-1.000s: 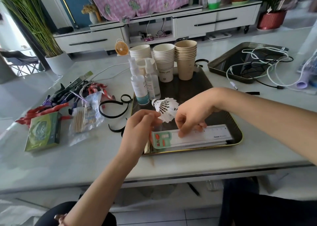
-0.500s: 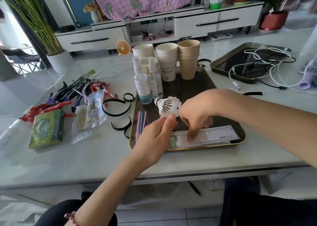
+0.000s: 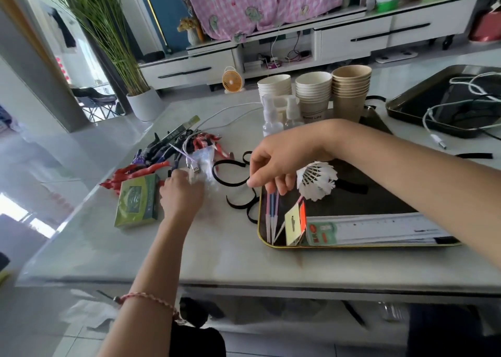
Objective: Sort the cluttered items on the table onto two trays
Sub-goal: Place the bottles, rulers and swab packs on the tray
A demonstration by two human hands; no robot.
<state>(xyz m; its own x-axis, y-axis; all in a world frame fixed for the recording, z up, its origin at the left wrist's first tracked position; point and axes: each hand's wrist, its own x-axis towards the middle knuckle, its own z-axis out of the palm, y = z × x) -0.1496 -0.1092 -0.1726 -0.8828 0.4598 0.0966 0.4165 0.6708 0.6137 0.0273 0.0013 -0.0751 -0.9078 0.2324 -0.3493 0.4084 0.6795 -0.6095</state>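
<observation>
1. Left hand (image 3: 180, 194): it reaches out over the surface (image 3: 217, 256) and rests on a clear plastic bag (image 3: 204, 159), just beside one green box (image 3: 137, 202). The fingertips are blurred and sunk into the bag, so I cannot tell whether they grip it or only press on it.
2. Right hand (image 3: 279, 161): it hangs over the left edge of the near tray (image 3: 379, 245) with its fingers loosely curled and pointing down. Nothing shows in its grasp. Its fingertips are right at the upper ends of the pens (image 3: 272, 215); whether they touch is unclear.
3. On the near tray, counted:
   - three pens side by side, plus one thin pink one slanting beside them
   - one white shuttlecock (image 3: 316, 180), just right of the right hand
   - one ruler (image 3: 379, 226) along the front edge
   - one yellow-and-orange carded pack (image 3: 295, 222) standing at the ruler's left end
   - two spray bottles (image 3: 271, 118)
   - three stacks of paper cups (image 3: 314, 93), two white and one brown
4. Far tray (image 3: 423, 96): it sits at the right rear, holding tangled white and black cables (image 3: 458, 110).
5. Loose on the surface: curled black straps (image 3: 233, 179) between bag and near tray, and a heap of red and dark items (image 3: 151, 159) behind the green box.
</observation>
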